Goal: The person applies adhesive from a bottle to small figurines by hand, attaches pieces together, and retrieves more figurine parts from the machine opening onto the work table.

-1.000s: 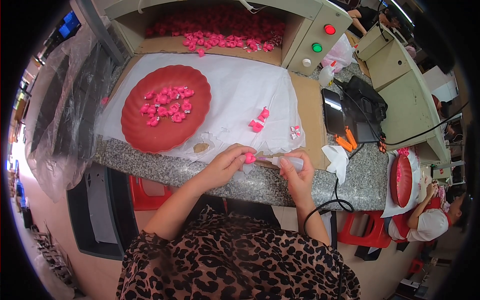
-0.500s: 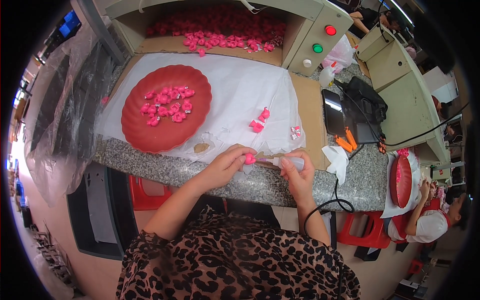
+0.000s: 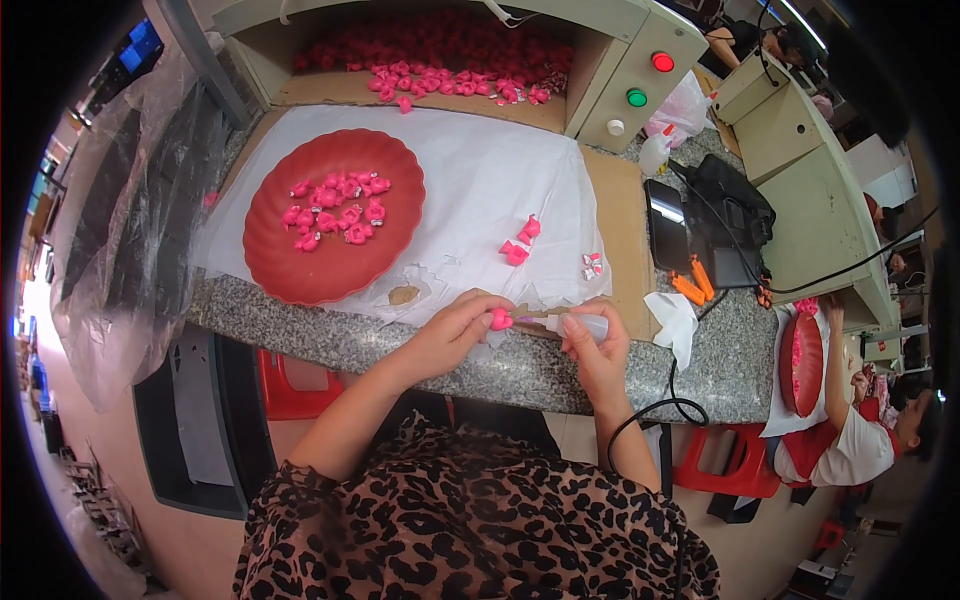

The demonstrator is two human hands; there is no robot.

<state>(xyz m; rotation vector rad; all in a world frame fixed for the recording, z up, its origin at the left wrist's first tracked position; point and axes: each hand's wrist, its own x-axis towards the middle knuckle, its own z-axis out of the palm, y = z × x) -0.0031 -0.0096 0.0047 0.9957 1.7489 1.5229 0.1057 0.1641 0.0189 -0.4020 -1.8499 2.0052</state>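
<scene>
Fingertips of the left hand [image 3: 455, 330] pinch a small pink piece [image 3: 500, 319] at the near edge of the granite counter [image 3: 330, 335], thumb and forefinger closed tight on it. Just to its right, the right hand [image 3: 597, 350] is curled around a small white squeeze bottle [image 3: 588, 324], whose thin nozzle points left and meets the pink piece. Both hands hover over the near edge of the white sheet [image 3: 480, 180] spread on the counter.

Farther back on the sheet to the left sits a scalloped red plate [image 3: 290, 265] with a cluster of pink pieces [image 3: 335, 208] on it. Two loose pink pieces [image 3: 521, 243] lie on the sheet to the right of the plate, well apart from the hands. At the far side, a heap of red and pink pieces [image 3: 450, 62] fills an open box-like bay. Right of the sheet lie a dark phone [image 3: 666, 225], a black pouch [image 3: 735, 215] and a crumpled white tissue [image 3: 673, 318]. At the far right a second person [image 3: 860, 440] reaches toward another red plate [image 3: 800, 365].
</scene>
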